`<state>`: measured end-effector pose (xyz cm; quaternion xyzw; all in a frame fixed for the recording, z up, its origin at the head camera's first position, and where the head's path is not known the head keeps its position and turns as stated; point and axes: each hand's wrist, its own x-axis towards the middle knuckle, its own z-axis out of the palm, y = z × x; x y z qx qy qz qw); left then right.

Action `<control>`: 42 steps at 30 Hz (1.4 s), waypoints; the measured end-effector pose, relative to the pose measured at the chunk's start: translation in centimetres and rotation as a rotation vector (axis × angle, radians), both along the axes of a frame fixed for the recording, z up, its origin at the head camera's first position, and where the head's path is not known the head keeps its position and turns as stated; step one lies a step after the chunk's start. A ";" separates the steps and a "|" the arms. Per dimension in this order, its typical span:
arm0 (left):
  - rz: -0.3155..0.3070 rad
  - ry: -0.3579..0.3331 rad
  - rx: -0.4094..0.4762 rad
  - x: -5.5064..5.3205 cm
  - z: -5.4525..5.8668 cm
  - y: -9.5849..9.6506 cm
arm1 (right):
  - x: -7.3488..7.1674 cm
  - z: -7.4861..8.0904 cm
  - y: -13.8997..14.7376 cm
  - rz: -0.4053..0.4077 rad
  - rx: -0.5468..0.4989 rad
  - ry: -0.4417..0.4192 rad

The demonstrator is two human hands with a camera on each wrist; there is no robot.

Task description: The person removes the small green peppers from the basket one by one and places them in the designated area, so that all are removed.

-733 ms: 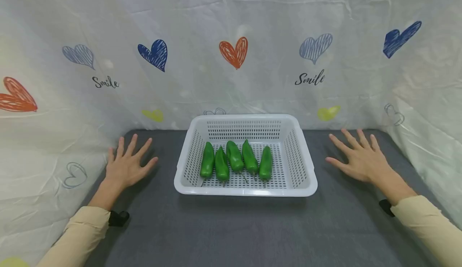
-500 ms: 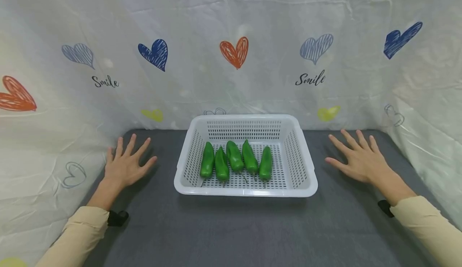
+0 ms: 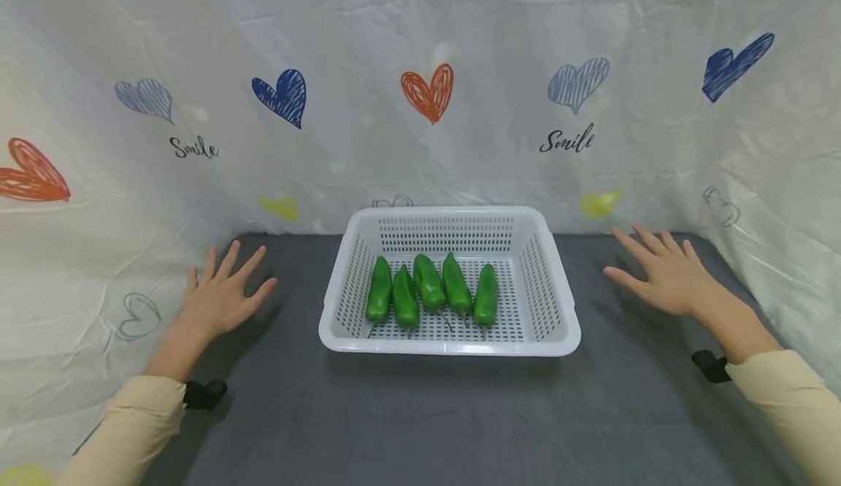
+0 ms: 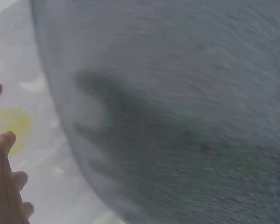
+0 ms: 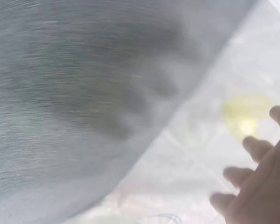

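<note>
Several green peppers (image 3: pixel 430 284) lie side by side in a white perforated plastic basket (image 3: pixel 450 349) at the middle of the dark grey table. To the basket's left, my left hand (image 3: pixel 218 303) hovers palm down over the cloth with fingers spread, holding nothing. My right hand (image 3: pixel 670 278) is spread the same way on the basket's right side, also holding nothing. Both hands are well apart from the basket. In the left wrist view only the fingers (image 4: pixel 7 140) show, above a soft shadow. Fingers (image 5: pixel 256 149) of the right hand appear at the right wrist view's lower right.
A white curtain (image 3: pixel 355 143) printed with hearts and the word Smile stands right behind the table (image 3: pixel 434 420) and along both sides. The basket's back rim reaches close to the curtain. Black straps with cameras sit at both wrists.
My left hand has shifted slightly left and toward me. The right hand has moved a little to the right and looks lifted. The basket and peppers stay in place.
</note>
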<state>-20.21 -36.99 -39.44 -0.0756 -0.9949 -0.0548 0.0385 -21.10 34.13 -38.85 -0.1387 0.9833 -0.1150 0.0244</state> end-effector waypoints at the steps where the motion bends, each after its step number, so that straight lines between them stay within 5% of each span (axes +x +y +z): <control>1: -0.008 0.000 0.024 -0.1 0.3 0.0 | -0.1 0.7 0.1 0.012 -0.057 -0.021; 6: -0.089 -0.040 0.284 -0.1 2.7 0.5 | -0.1 4.1 -0.1 0.026 -0.362 -0.071; 11: -0.131 -0.113 0.692 0.1 5.1 2.4 | -0.1 6.5 -1.7 0.017 -0.580 0.025; 16: -0.106 -0.207 1.065 0.0 5.0 5.8 | -0.6 8.4 -4.6 0.009 -0.681 0.013; 19: -0.059 -0.314 1.203 -0.3 4.1 8.1 | -1.2 9.3 -6.4 0.018 -0.715 -0.011; 23: -0.049 -0.447 1.267 -0.6 2.7 10.8 | -2.1 10.2 -8.7 0.044 -0.760 -0.051; 26: -0.084 -0.485 1.266 -0.9 1.9 12.2 | -2.8 10.7 -10.2 0.065 -0.802 -0.083; 34: -0.087 -0.435 1.257 -1.8 -0.1 13.1 | -4.3 10.6 -13.3 0.136 -0.918 -0.204; 42: -0.130 -0.408 1.254 -2.0 -0.6 13.0 | -5.7 9.0 -15.2 0.146 -0.996 -0.298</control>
